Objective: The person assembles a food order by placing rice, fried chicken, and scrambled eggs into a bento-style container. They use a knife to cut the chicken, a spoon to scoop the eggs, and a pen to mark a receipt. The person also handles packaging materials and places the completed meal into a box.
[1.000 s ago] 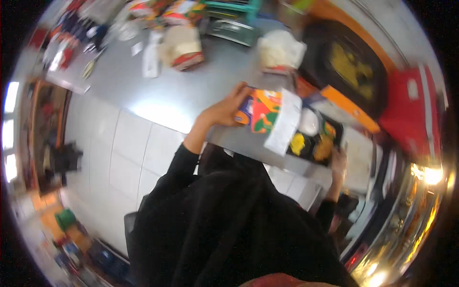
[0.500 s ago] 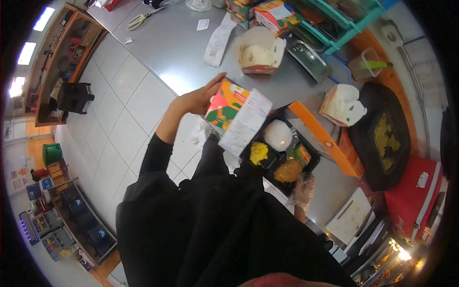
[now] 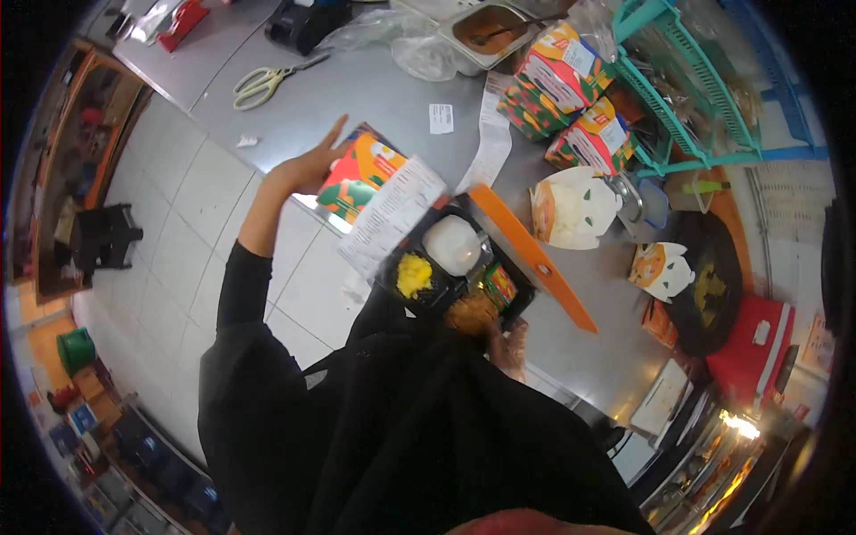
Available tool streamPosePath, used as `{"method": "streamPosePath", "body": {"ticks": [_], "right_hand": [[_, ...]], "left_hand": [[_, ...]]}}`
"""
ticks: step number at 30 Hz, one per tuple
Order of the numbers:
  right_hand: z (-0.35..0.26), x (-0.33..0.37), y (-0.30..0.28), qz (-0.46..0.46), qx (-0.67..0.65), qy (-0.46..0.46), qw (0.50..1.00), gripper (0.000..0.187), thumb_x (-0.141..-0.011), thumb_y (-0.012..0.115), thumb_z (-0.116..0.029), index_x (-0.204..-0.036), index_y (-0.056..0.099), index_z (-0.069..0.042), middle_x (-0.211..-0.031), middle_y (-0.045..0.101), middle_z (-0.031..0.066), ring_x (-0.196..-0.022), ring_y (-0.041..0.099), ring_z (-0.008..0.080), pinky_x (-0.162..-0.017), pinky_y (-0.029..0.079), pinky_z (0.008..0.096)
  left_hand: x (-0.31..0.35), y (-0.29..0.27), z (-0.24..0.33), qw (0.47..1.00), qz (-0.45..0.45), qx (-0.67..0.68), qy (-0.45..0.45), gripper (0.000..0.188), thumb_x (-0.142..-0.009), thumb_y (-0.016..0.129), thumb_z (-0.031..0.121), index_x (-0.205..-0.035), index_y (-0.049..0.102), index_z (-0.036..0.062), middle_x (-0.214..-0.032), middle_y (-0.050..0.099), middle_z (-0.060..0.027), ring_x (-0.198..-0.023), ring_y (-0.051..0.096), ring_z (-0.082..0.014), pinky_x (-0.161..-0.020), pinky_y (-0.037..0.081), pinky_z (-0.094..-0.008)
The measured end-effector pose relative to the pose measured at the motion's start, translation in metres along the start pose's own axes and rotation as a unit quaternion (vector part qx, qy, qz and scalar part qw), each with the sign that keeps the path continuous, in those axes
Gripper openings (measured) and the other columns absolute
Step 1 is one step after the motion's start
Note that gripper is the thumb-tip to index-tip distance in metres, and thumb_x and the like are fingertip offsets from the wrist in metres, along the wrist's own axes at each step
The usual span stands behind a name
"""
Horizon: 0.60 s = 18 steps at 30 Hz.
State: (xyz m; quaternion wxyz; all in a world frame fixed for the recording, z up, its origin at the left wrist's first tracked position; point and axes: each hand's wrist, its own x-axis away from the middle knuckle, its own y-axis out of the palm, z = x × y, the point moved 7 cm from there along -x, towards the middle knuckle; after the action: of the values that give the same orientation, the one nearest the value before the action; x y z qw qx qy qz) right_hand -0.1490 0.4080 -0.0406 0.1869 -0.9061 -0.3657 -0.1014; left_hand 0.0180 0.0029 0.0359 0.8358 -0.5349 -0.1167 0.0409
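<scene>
My bare left hand grips the outer edge of a colourful printed carton, its fingers partly behind it. A long white receipt lies over the carton's near side. Beside it is a black compartment tray, holding a white rice mound, yellow diced food, a brown fried piece and a small green-and-red sachet. An orange cardboard strip stands along its far right side. My right hand, in a clear glove, holds the tray's near right corner; its fingers are partly hidden.
White open food boxes and stacked printed cartons stand on the steel counter, near teal racks. Scissors lie at the far left. A metal sauce pan sits behind. A red bag is at right.
My view has shifted, showing more of the counter's far side. The tray and carton have moved left relative to the counter, with both hands still on them.
</scene>
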Motion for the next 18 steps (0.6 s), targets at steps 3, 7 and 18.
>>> {"method": "streamPosePath", "body": {"ticks": [3,7,18], "right_hand": [[-0.027,-0.018,0.038,-0.024,0.155,-0.067,0.985,0.033,-0.083,0.053,-0.018,-0.108,0.041,-0.001,-0.105,0.049,0.0137,-0.095,0.048,0.0244,-0.081,0.039,0.0343],[-0.080,-0.051,0.093,-0.029,0.339,-0.148,0.929,0.045,-0.083,0.051,-0.025,-0.117,0.033,-0.001,-0.113,0.044,0.0224,-0.103,0.046,0.0350,-0.085,0.039,0.0402],[-0.145,-0.115,0.017,0.287,0.045,-0.157,0.944,0.032,-0.081,0.053,-0.023,-0.105,0.044,-0.003,-0.096,0.052,0.0134,-0.092,0.050,0.0234,-0.080,0.040,0.0355]], "left_hand": [[0.018,-0.017,-0.069,0.982,0.061,0.176,-0.025,0.075,-0.066,0.068,0.009,-0.130,0.029,0.0137,-0.134,0.030,-0.0109,-0.128,0.015,-0.0307,-0.099,0.029,-0.0387],[0.040,-0.035,-0.137,0.900,0.159,0.386,-0.129,0.073,-0.068,0.066,0.006,-0.130,0.028,0.0080,-0.128,0.038,-0.0081,-0.109,0.044,-0.0184,-0.091,0.038,-0.0321],[0.153,-0.092,-0.069,0.519,0.805,0.031,-0.286,0.023,-0.080,0.049,0.000,-0.102,0.046,-0.0034,-0.097,0.049,-0.0138,-0.085,0.051,-0.0198,-0.074,0.045,-0.0285]]}}
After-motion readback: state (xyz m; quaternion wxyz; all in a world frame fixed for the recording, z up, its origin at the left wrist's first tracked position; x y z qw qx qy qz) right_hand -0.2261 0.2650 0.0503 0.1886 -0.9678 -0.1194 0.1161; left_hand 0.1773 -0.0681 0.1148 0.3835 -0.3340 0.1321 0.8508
